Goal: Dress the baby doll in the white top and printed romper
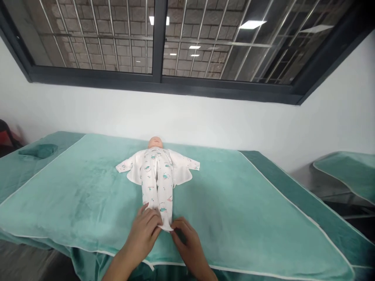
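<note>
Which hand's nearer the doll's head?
Left. The left hand is over the lower end of the white patterned trousers, almost in line below the doll's head; the right hand is at the hem's right corner, lower and off to the right.

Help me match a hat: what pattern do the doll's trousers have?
The trousers are white with small scattered teal and pink prints, best seen in the head view.
</note>
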The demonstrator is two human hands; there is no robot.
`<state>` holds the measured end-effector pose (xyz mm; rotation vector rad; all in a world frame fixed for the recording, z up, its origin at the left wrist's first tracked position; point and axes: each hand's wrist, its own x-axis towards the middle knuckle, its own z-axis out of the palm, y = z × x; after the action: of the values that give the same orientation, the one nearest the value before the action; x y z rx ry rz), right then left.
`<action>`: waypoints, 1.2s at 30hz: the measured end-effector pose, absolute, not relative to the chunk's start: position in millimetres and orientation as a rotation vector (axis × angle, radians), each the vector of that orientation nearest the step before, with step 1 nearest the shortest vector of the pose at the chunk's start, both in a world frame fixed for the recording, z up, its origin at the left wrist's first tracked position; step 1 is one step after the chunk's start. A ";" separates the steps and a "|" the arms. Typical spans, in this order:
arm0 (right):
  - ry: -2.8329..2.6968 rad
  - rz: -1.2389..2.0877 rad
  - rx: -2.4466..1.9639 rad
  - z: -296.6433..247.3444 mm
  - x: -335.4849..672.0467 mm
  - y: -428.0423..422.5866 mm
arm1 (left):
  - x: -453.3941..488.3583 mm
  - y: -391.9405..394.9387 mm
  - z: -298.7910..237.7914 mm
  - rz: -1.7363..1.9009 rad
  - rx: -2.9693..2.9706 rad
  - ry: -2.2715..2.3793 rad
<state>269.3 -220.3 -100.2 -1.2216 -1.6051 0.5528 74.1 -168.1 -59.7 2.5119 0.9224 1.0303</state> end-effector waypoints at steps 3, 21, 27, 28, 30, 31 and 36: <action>-1.640 0.578 -1.236 -86.8 277.0 -222.7 | 69.0 -173.6 -62.0 1.066 2.398 0.905; -1.821 0.033 -1.385 -97.5 296.1 -63.5 | 56.0 -37.8 -101.9 0.919 2.715 1.665; -1.974 -0.017 -1.243 -94.9 300.8 -73.5 | 54.2 -44.7 -101.6 0.906 2.873 1.435; -2.016 -0.013 -1.242 -93.4 300.6 -73.6 | 54.4 -45.6 -102.1 0.918 2.884 1.390; -2.084 -0.002 -1.254 -91.0 299.1 -73.1 | 55.9 -46.1 -103.8 0.957 2.893 1.306; -2.110 0.005 -1.255 -90.2 298.1 -72.4 | 56.9 -45.7 -104.8 0.979 2.892 1.266; -1.993 0.093 -1.188 -93.6 286.4 -61.2 | 59.7 -43.5 -105.1 1.021 2.818 1.213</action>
<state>286.4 -61.2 -93.6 -1.1883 -1.9931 0.0934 59.7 -43.5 -105.1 2.8180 1.2126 1.0211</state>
